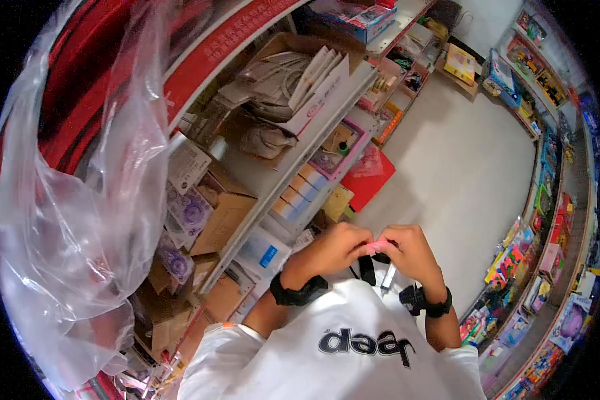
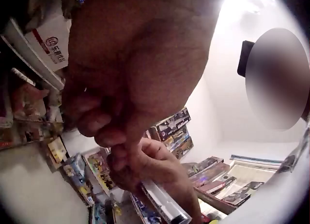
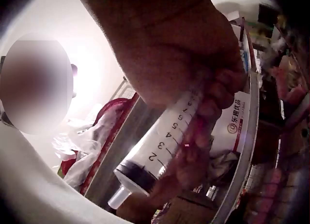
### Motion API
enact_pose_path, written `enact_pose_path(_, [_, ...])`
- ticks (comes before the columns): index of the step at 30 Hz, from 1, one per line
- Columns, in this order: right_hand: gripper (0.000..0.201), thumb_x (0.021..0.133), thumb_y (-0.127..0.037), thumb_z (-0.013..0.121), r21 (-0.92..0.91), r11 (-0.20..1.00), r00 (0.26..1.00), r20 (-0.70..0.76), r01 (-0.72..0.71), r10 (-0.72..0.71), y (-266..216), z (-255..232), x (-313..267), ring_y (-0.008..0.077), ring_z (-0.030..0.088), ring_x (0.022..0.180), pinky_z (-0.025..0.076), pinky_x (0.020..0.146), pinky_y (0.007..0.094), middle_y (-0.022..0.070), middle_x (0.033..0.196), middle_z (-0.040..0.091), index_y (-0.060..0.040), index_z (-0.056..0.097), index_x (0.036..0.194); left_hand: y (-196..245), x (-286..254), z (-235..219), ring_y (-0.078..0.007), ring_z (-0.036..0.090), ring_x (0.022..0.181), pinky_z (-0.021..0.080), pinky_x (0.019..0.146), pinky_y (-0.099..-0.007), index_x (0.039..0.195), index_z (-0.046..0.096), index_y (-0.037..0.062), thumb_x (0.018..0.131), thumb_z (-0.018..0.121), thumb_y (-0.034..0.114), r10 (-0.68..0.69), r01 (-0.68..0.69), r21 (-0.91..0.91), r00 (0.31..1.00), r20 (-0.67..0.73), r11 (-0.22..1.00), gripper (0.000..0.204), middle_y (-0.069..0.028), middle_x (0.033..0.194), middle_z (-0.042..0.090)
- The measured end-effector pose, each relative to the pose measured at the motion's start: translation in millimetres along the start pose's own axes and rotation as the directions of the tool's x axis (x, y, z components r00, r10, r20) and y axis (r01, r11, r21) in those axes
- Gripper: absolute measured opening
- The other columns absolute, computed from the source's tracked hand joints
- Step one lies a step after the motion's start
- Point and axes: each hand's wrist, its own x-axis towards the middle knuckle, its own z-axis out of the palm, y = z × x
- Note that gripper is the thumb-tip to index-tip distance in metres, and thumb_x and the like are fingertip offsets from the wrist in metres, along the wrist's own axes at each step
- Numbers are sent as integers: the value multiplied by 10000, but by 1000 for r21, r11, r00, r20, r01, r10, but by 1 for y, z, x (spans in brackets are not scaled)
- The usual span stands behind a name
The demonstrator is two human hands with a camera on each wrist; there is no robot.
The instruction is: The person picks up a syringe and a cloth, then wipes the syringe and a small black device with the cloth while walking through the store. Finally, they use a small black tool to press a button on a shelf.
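Both hands meet in front of the chest in the head view. My right hand (image 1: 410,250) holds a clear plastic syringe (image 3: 162,141) with black number marks and a dark plunger seal, its barrel under the curled fingers. The nozzle points down and away from the palm. My left hand (image 1: 340,248) pinches a small pink piece (image 1: 377,248) between thumb and fingertips, right at the right hand's fingertips. What the pink piece is, I cannot tell. In the left wrist view the right hand (image 2: 157,168) and the syringe (image 2: 164,204) show beyond the left palm.
At left stand shelves with an open cardboard box (image 1: 327,83) of bundled goods and a brown carton (image 1: 223,213). Clear plastic sheeting (image 1: 80,240) hangs at far left. A red flat thing (image 1: 370,179) lies by the shelf foot. Packaged toys (image 1: 510,260) line the right side of the floor (image 1: 447,167).
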Motion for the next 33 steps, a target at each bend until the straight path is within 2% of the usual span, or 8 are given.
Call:
enact_pose_path(8, [167,804,-180,614,-2,998,997,-55,60,-60,-8,43,-29,342,575,655,443,592,400,154,706,592,-17,623,766,-3,-69,-5,-344,556,728,437,656,-392,849,574,-7,844,604,181,-43,34,139,998,56,990,191,-177,766,571])
enact_pose_path(14, [181,801,-200,617,-94,991,995,-23,96,-99,-32,82,-70,348,577,664,445,594,422,157,721,597,-24,624,763,19,-113,44,-322,578,734,443,647,-393,902,580,15,849,612,223,70,-79,-33,976,-204,996,217,-157,788,602])
enact_pose_path(17, [183,792,-214,626,-111,992,997,-16,68,-70,-42,106,-101,348,572,657,440,588,418,153,706,592,-34,621,755,20,-141,73,-314,591,706,443,620,-394,896,583,19,843,621,236,-83,83,-2,994,-73,997,227,-149,763,613])
enact_pose_path(18, [181,790,-212,627,-99,993,998,-13,58,-59,-42,115,-112,347,571,655,439,586,415,152,701,591,-35,621,753,23,-154,83,-337,580,660,433,588,-398,872,586,12,835,627,223,-7,21,101,990,-143,995,218,-160,717,599])
enact_pose_path(22, [174,787,-204,627,31,999,998,35,43,-45,-37,160,-153,346,567,649,436,582,405,151,694,589,-36,616,746,30,-204,112,-368,548,689,413,593,-405,806,571,9,847,602,204,-135,134,92,991,3,987,201,-183,739,568])
enact_pose_path(26, [165,795,-194,613,61,992,987,106,114,-120,-55,192,-176,348,573,660,441,589,409,151,710,598,-35,616,747,40,-260,125,-350,527,692,407,615,-399,797,557,3,842,596,162,-138,138,15,990,-19,990,170,-171,729,530])
enact_pose_path(29, [168,801,-194,607,49,983,973,141,177,-183,-67,213,-186,351,578,668,444,593,414,151,712,601,-34,617,750,49,-301,133,-338,527,711,405,621,-394,816,563,-2,845,590,152,-121,127,26,976,-179,992,159,-163,750,536])
enact_pose_path(33, [188,808,-213,612,28,972,955,183,231,-233,-89,239,-190,350,579,661,441,580,413,156,706,599,-30,620,761,57,-349,138,-298,522,692,401,613,-365,822,564,-7,855,584,141,-184,185,-23,944,-272,982,153,-143,744,531])
